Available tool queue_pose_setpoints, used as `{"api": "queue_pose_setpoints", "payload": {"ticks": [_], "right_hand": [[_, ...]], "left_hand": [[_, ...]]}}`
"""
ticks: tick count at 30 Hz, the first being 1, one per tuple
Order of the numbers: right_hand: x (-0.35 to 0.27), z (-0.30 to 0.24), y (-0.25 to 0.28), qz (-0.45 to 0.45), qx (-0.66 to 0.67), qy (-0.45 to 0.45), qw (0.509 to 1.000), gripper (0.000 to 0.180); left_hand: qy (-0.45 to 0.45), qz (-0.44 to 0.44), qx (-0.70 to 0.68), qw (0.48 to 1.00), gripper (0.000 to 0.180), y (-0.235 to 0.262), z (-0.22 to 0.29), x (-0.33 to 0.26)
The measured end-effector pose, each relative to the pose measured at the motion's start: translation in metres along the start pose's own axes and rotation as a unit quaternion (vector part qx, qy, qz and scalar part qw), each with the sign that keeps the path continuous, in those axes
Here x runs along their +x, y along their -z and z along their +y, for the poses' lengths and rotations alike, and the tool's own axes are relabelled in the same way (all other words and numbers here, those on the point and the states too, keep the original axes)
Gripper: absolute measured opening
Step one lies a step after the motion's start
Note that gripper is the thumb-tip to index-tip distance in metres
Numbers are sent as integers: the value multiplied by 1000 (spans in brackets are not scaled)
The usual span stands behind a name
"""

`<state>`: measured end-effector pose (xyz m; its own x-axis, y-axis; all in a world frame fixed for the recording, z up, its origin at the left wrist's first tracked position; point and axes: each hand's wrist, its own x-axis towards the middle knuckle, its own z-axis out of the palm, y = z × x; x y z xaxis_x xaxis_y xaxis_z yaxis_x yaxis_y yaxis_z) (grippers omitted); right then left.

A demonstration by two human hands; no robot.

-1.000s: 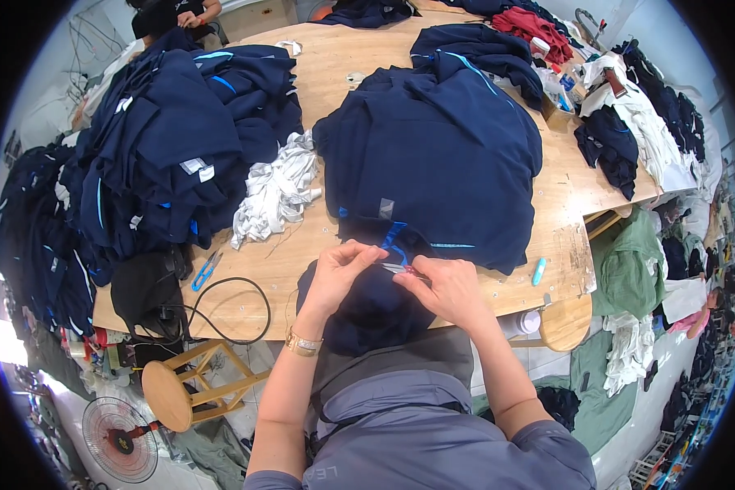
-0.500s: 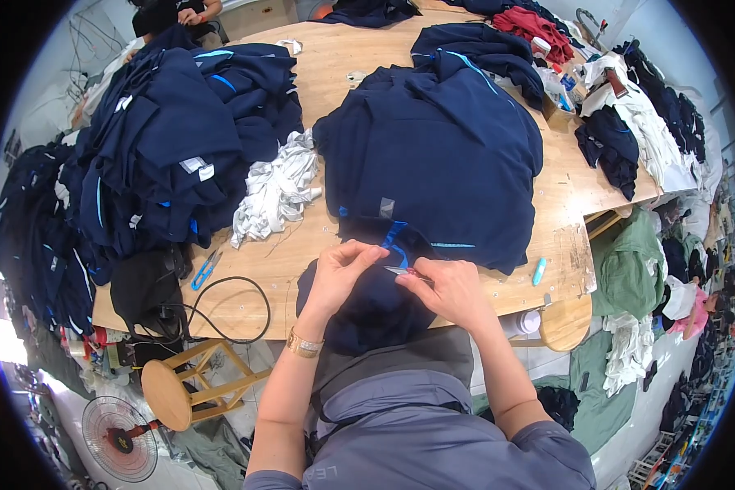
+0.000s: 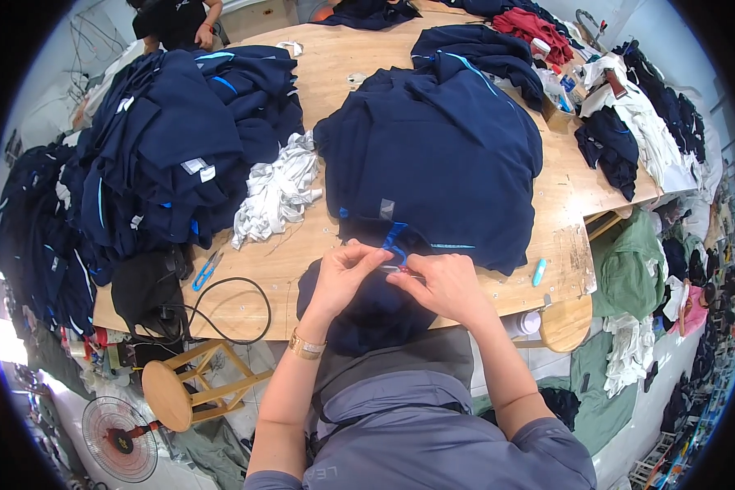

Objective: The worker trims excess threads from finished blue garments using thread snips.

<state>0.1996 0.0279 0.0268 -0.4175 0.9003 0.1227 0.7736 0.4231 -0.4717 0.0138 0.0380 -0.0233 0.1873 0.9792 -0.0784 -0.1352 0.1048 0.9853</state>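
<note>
A navy garment (image 3: 371,314) hangs over the table's near edge toward my lap, part of it lying on a broad navy pile (image 3: 433,147). My left hand (image 3: 343,276) pinches the garment beside its bright blue trim (image 3: 395,238). Close by on the right, my right hand (image 3: 447,284) is closed around small thread snips (image 3: 393,269) with a bit of red at the grip. Their blades point left, toward the left fingertips. Whether the blades touch cloth or thread is too small to tell.
Blue-handled snips (image 3: 207,271) and a black cable (image 3: 267,306) lie at left on the table. White strips (image 3: 278,184) separate two navy heaps. A turquoise object (image 3: 539,272) lies at right. Stools (image 3: 168,395) and a fan (image 3: 119,439) stand below. A co-worker (image 3: 175,23) is at far left.
My right hand has shifted slightly left, bringing the snips closer to my left fingers, and less of the blades shows. The co-worker's hands have moved apart.
</note>
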Motion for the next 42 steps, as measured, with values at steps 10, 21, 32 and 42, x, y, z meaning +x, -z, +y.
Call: {"api": "queue_pose_setpoints", "payload": {"ticks": [10,21,32,42], "right_hand": [[-14,27,-14,2,163,-98,982,36],[-15,16,-51,43,375,-147,914,27],[-17,14,-68,89,417,-126,896,21],[-6,4,-46,116,306,-14,945,23]], "left_hand": [[4,49,-11,999,18,3,-2,1],[-28,0,298,954,28,4,12,-10],[10,-82,285,955,27,10,32,-22],[36,-38,221,974,23,8,27,-26]]}}
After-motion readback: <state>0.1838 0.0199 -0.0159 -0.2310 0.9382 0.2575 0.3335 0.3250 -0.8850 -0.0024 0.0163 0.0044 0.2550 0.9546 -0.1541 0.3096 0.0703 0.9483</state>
